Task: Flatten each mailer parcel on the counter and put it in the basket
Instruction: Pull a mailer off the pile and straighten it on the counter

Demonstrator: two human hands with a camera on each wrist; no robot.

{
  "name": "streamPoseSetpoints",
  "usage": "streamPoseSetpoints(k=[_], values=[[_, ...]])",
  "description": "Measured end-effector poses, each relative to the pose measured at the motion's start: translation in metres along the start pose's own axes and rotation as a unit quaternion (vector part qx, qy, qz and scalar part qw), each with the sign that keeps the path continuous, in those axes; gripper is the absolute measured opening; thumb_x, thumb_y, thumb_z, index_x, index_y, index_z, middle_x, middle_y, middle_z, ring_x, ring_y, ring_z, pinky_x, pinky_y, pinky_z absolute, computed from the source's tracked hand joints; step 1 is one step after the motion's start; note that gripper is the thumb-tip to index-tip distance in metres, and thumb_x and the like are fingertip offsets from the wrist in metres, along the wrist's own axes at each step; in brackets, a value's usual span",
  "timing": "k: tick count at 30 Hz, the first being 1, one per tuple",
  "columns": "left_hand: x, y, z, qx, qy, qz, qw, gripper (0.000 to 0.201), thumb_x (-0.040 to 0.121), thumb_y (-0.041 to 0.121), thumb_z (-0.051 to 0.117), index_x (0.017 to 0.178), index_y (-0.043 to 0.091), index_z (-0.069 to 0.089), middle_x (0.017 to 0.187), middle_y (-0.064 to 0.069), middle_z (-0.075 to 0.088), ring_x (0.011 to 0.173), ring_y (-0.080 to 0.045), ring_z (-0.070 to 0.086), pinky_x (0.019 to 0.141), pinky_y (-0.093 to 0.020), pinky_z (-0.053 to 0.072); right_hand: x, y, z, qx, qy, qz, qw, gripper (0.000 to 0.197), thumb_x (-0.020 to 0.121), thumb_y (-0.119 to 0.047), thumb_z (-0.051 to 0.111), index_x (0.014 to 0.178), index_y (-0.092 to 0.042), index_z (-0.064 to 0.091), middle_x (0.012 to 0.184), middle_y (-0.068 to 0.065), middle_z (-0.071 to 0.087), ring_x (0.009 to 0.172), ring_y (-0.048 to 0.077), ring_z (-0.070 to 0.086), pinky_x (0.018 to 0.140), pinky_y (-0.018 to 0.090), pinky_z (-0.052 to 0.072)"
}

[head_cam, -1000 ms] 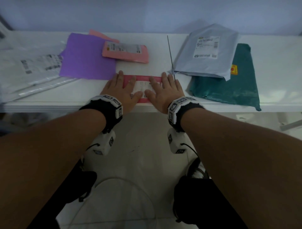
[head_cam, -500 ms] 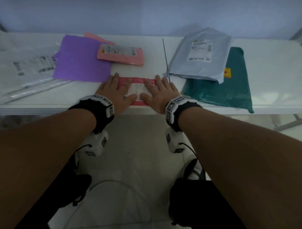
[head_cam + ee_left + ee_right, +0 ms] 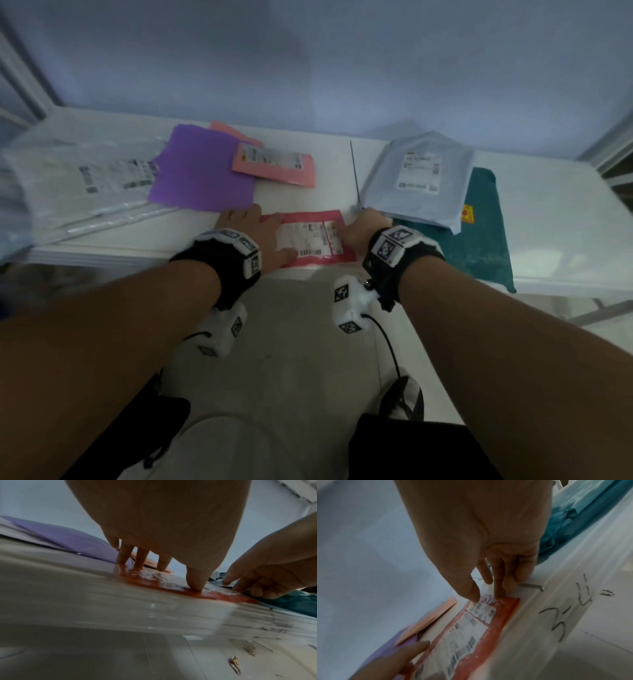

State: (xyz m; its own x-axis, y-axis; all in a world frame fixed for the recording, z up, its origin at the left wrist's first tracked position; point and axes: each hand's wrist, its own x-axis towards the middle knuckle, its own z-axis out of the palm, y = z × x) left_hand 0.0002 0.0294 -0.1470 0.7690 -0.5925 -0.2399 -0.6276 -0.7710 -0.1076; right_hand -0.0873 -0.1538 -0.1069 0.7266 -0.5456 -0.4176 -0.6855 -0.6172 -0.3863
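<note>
White counter (image 3: 565, 212) against a pale blue wall, parcels spread right across it. Far left, a clear plastic mailer (image 3: 82, 178) lies flat with its printed label up. Next along, a purple mailer (image 3: 202, 174) overlaps it, and a pink mailer (image 3: 274, 166) with a white label sits across the purple one's far right corner.

Now to the front edge, centre: the red mailer (image 3: 310, 238) lies flat, label up, right at the lip of the counter. The left hand (image 3: 255, 233) rests on its left end, fingers straight and spread, thumb tip pressing down on the label's near corner; the left wrist view shows those fingertips planted on the glossy red film. Nothing clasped there, just a flat press.

The right hand (image 3: 364, 228) is at the mailer's right end, fingers bent downward, thumb and a fingertip meeting the far right corner. Whether it is pinching that edge or only touching it, I cannot tell.

Further right, a grey mailer (image 3: 418, 185) lies on top of a teal mailer (image 3: 486, 246), which reaches the counter's front edge.
</note>
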Motion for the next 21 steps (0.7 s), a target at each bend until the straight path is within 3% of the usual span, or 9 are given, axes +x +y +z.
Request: streamPoseSetpoints(k=[2, 4, 7, 9, 13, 18, 21], values=[[-0.004, 0.001, 0.002, -0.004, -0.005, 0.002, 1.000, 0.092, 0.075, 0.083, 0.032, 0.150, 0.034, 0.014, 0.150, -0.011, 0.028, 0.133, -0.035, 0.034, 0.110, -0.049, 0.024, -0.008, -0.007, -0.004, -0.027, -0.038, -0.032, 0.998, 0.039, 0.101, -0.030, 0.050, 0.128, -0.003, 0.057, 0.128, 0.014, 0.061, 0.117, 0.030, 0.058, 0.092, 0.033, 0.049], [-0.007, 0.001, 0.002, -0.014, -0.006, 0.005, 1.000, 0.092, 0.076, 0.081, 0.034, 0.150, 0.033, 0.013, 0.151, -0.011, 0.028, 0.133, -0.036, 0.033, 0.111, -0.049, 0.023, -0.013, -0.014, -0.007, -0.041, -0.064, -0.061, 0.995, 0.036, 0.101, -0.026, 0.049, 0.126, -0.002, 0.060, 0.128, 0.016, 0.062, 0.114, 0.029, 0.060, 0.094, 0.034, 0.049], [-0.007, -0.002, -0.008, -0.052, -0.016, -0.009, 0.998, 0.091, 0.079, 0.079, 0.035, 0.151, 0.031, 0.009, 0.153, -0.010, 0.025, 0.135, -0.035, 0.031, 0.111, -0.048, 0.023, -0.019, -0.024, -0.019, -0.050, -0.066, -0.074, 0.994, 0.031, 0.100, -0.022, 0.048, 0.118, -0.003, 0.065, 0.120, 0.015, 0.066, 0.104, 0.028, 0.063, 0.078, 0.030, 0.048], [-0.005, -0.004, -0.024, -0.117, -0.022, -0.006, 0.993, 0.087, 0.084, 0.072, 0.038, 0.152, 0.028, 0.006, 0.156, -0.009, 0.022, 0.138, -0.034, 0.030, 0.112, -0.046, 0.024, -0.025, -0.032, -0.038, -0.034, -0.050, -0.086, 0.994, 0.030, 0.099, -0.020, 0.048, 0.115, -0.003, 0.066, 0.113, 0.013, 0.068, 0.102, 0.028, 0.065, 0.078, 0.031, 0.051], [-0.010, -0.011, -0.092, -0.210, 0.035, 0.022, 0.977, 0.086, 0.089, 0.056, 0.050, 0.154, 0.020, 0.006, 0.155, -0.014, 0.024, 0.139, -0.034, 0.030, 0.112, -0.046, 0.030, -0.054, -0.059, -0.093, -0.053, 0.012, -0.132, 0.990, 0.026, 0.097, -0.015, 0.049, 0.114, -0.004, 0.066, 0.098, 0.005, 0.062, 0.079, 0.019, 0.056, 0.054, 0.020, 0.042], [-0.038, -0.023, -0.178, -0.270, 0.099, 0.060, 0.956, 0.090, 0.087, 0.055, 0.057, 0.154, 0.025, 0.006, 0.150, -0.011, 0.037, 0.131, -0.032, 0.044, 0.106, -0.046, 0.038, -0.103, -0.091, -0.154, -0.117, 0.027, -0.180, 0.976, 0.024, 0.098, -0.016, 0.052, 0.115, -0.008, 0.067, 0.098, 0.003, 0.064, 0.075, 0.014, 0.057, 0.053, 0.018, 0.041], [-0.064, -0.024, -0.215, -0.291, 0.100, 0.083, 0.948, 0.070, 0.092, 0.047, 0.054, 0.150, 0.028, 0.020, 0.141, -0.006, 0.050, 0.120, -0.027, 0.055, 0.100, -0.038, 0.044, -0.137, -0.107, -0.184, -0.150, 0.038, -0.196, 0.968, 0.024, 0.097, -0.017, 0.054, 0.116, -0.010, 0.067, 0.094, 0.001, 0.064, 0.062, 0.008, 0.053, 0.045, 0.015, 0.041]])
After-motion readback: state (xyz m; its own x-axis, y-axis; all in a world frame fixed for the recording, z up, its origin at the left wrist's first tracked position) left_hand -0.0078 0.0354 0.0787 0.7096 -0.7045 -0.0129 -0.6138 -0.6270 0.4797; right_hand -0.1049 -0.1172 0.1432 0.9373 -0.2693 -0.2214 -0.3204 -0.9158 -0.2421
